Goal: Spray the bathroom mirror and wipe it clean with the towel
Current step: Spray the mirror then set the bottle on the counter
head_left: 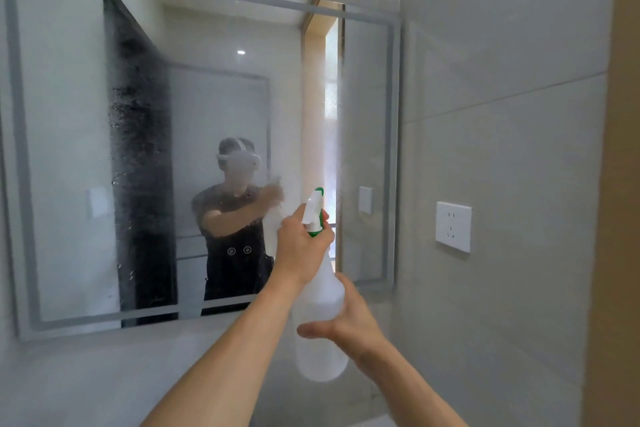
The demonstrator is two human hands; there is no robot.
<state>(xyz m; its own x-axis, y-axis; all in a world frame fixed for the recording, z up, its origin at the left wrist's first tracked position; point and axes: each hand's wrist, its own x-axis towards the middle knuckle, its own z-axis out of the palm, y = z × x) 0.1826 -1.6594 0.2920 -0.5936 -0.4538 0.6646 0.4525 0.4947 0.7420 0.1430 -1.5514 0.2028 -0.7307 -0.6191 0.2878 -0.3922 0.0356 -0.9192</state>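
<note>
A large wall mirror (69,135) with a frosted border fills the left and middle of the head view. Its glass is misted, with droplets showing over the dark reflected strip. A translucent white spray bottle (320,319) with a white and green trigger head points at the mirror's right part. My left hand (300,246) grips the bottle's neck at the trigger. My right hand (346,319) holds the bottle's body from the right, thumb across its front. A faint haze of spray hangs in front of the nozzle. No towel is in view.
A grey tiled wall stands to the right of the mirror, with a white wall socket (453,226) on it. A tan wooden edge (620,184) runs down the far right. A pale ledge lies below the mirror.
</note>
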